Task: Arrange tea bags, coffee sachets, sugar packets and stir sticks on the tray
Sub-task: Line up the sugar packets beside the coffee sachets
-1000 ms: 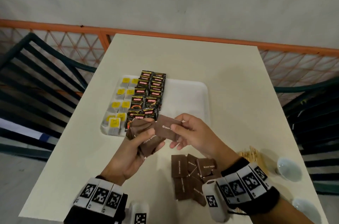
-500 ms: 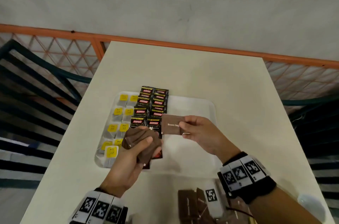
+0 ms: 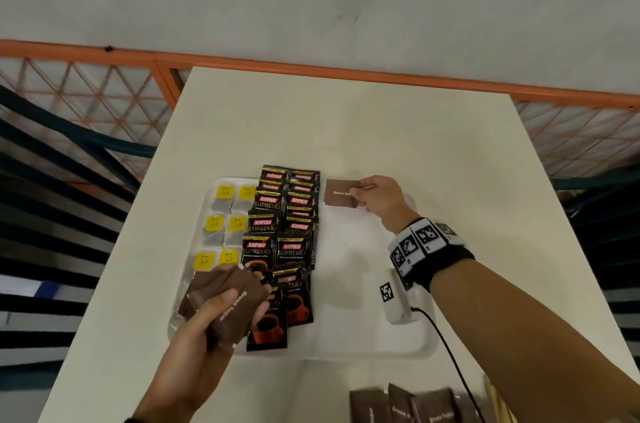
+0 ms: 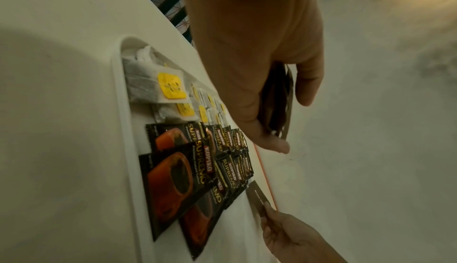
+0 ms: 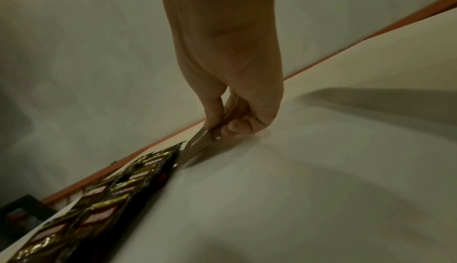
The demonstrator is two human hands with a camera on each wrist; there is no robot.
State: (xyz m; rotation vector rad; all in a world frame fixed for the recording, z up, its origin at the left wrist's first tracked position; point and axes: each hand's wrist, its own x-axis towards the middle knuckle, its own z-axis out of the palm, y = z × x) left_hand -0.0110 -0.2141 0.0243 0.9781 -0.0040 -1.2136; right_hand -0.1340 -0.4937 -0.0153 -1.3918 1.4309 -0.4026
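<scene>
A white tray (image 3: 363, 339) holds yellow-tagged tea bags (image 3: 225, 225) at its left and two columns of black Kopiko coffee sachets (image 3: 287, 235) beside them. My right hand (image 3: 375, 199) pinches one brown sugar packet (image 3: 341, 193) at the tray's far end, just right of the coffee columns, its lower edge at the tray floor in the right wrist view (image 5: 200, 142). My left hand (image 3: 211, 322) grips a fanned stack of brown sugar packets (image 3: 225, 298) over the tray's near left part. More sugar packets (image 3: 412, 405) lie loose on the table in front of the tray.
The cream table (image 3: 346, 125) ends at an orange mesh railing (image 3: 86, 93) at the back. Dark chairs (image 3: 52, 180) stand on both sides. Pale stir sticks (image 3: 493, 398) show at the bottom right edge. A cable runs from my right wrist across the tray.
My right hand took one sugar packet from the left hand's stack and carried it away to the tray's far end beside the coffee sachets. The left hand kept its stack.
</scene>
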